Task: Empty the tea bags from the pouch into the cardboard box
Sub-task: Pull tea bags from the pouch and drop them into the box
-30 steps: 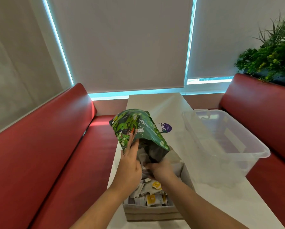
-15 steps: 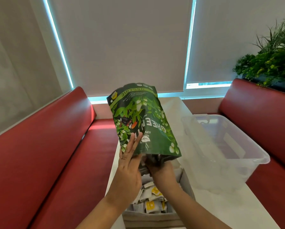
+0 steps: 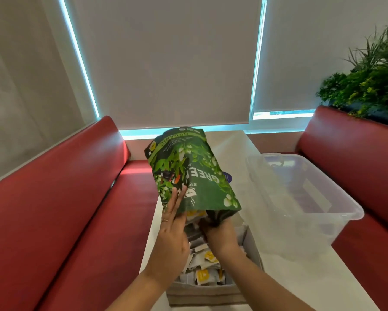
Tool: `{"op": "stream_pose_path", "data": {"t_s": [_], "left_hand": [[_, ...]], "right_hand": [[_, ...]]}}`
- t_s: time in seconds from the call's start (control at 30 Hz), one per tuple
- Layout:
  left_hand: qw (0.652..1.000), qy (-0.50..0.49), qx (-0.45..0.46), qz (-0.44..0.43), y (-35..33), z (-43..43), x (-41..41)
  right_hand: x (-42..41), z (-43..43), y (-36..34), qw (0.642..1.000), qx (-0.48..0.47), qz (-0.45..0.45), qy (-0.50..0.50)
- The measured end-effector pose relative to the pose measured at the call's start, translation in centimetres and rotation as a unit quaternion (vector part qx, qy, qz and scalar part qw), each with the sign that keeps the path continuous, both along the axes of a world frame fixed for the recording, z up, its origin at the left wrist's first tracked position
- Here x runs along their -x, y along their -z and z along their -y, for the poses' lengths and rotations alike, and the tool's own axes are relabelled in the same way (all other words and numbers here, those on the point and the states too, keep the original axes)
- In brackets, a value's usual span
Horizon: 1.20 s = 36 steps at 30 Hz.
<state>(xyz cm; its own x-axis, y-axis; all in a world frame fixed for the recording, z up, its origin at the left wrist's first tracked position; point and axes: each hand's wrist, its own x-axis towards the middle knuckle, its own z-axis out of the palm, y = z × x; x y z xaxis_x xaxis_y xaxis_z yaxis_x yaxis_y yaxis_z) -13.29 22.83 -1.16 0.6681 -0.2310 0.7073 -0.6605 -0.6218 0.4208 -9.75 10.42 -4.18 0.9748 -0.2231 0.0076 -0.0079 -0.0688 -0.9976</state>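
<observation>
Two hands work over one cardboard box (image 3: 206,296), which sits at the near end of a white table (image 3: 312,283).

The pouch (image 3: 188,173) is green with a leaf print. It is held upside down above the box, mouth downward, with its closed end tipped away toward the window.

The left hand (image 3: 172,239) has its fingers straight and close together, laid flat against the pouch's left side near the mouth. There is a ring (image 3: 165,220) on one finger.

The right hand (image 3: 220,234) meets the mouth from below. Its fingers curl up into the opening and clamp the crumpled rim, with the tips hidden inside.

The tea bags (image 3: 205,274) are white sachets with yellow labels, heaped in the box. A few more show at the pouch mouth, between the hands. Both forearms cross above the box and cover much of the heap.

Surroundings:
- A clear plastic bin (image 3: 300,198) stands on the table just right of the box, open-topped. Its near wall is close beside the right hand and the pouch mouth.
- A purple sticker (image 3: 227,177) lies on the tabletop behind the pouch, partly covered by it.
- Red padded seating flanks the table: a left bench (image 3: 53,209) and a right bench (image 3: 357,153).
- A green plant (image 3: 368,86) rises behind the right bench's back.
- Pale roller blinds (image 3: 166,59) fill the window, with blue-lit strips at their edges.
</observation>
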Motion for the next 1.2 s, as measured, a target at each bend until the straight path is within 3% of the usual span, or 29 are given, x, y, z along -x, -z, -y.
{"op": "stream_pose_path", "data": {"t_s": [0.2,0.37,0.47,0.6,0.73,0.9,1.0,1.2], "left_hand": [[0.984,-0.063,0.09,-0.143,0.9,-0.1,-1.6],[0.976,-0.076,0.105,-0.174,0.5,0.5,-1.6],[0.974,-0.072,0.108,-0.185,0.5,0.7,-1.8],[0.977,-0.06,0.099,-0.18,0.6,0.9,-2.0],[0.981,-0.048,0.083,-0.168,0.4,1.5,-1.5],[0.984,-0.021,0.072,-0.159,-0.3,1.5,-1.0],[0.986,-0.025,0.072,-0.151,-0.4,1.3,-1.0],[0.986,-0.051,0.069,-0.146,-0.1,0.4,-1.9]], "right_hand": [[0.7,0.9,-0.3,0.999,0.032,0.016,-0.019],[2.1,1.5,0.3,0.971,0.183,0.118,0.097],[3.6,2.3,0.8,0.928,0.259,0.25,0.099],[4.0,1.8,0.6,0.828,0.439,0.348,-0.028],[1.3,1.0,-0.3,0.745,0.58,0.325,-0.049],[0.2,1.1,-1.2,0.699,0.653,0.27,-0.109],[-0.1,1.4,-1.6,0.696,0.651,0.288,-0.094],[2.0,2.9,-2.1,0.771,0.53,0.339,-0.101]]}}
